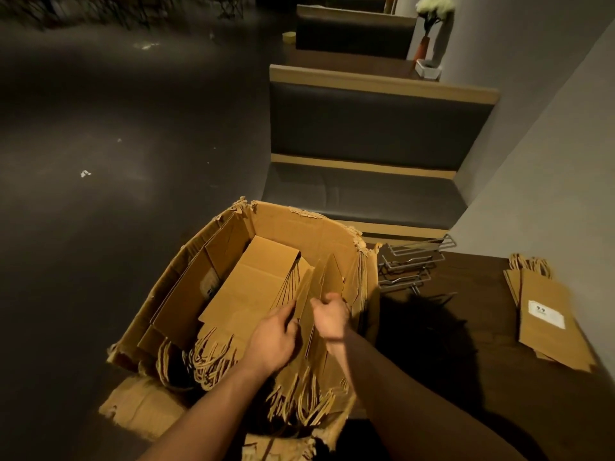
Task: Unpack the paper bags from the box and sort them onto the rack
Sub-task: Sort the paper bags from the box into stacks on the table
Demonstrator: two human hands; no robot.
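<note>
A torn cardboard box (293,224) stands open on the floor in front of me. Inside it, several flat brown paper bags (309,291) stand on edge with their twisted handles toward me. My left hand (274,341) grips the left side of an upright bundle of bags. My right hand (329,316) holds the same bundle from the right, fingers curled over its top edge. A wire rack (412,264) sits on the dark table right of the box. A stack of bags (545,314) with a white label lies flat on the table's right end.
The dark wooden table (466,327) runs along a grey wall at right. Beyond it stands a booth seat (366,191) with a padded back. The dark floor (100,194) spreads to the left. A vase of white flowers (432,15) stands far back.
</note>
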